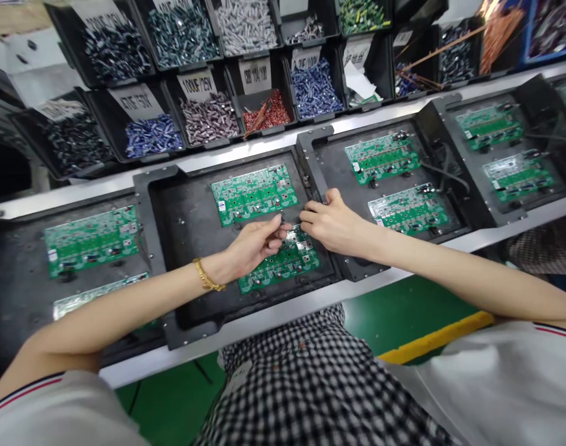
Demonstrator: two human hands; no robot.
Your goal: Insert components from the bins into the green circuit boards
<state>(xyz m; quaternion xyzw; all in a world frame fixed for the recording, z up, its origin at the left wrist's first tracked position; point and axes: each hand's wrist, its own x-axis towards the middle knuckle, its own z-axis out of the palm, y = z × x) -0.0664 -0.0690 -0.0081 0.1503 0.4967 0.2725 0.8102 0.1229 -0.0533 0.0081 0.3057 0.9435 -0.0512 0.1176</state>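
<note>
Two green circuit boards lie in the black tray [185, 248] before me, an upper board [255, 193] and a lower board [283, 266]. Over the left part of the lower board is my left hand [257, 244], its thumb and fingertips pinched on a small dark part [283, 219]. My right hand [328, 223] hovers at the upper right corner of the lower board, fingers curled and pressed together; whatever they hold is too small to make out. The two hands are close but apart.
Black bins of small components, such as blue ones [316, 90] and red ones [267, 113], line the back. A neighbouring tray [327, 155] with two boards is at the right, another [13, 260] at the left. A metal rail [194, 162] runs behind the trays.
</note>
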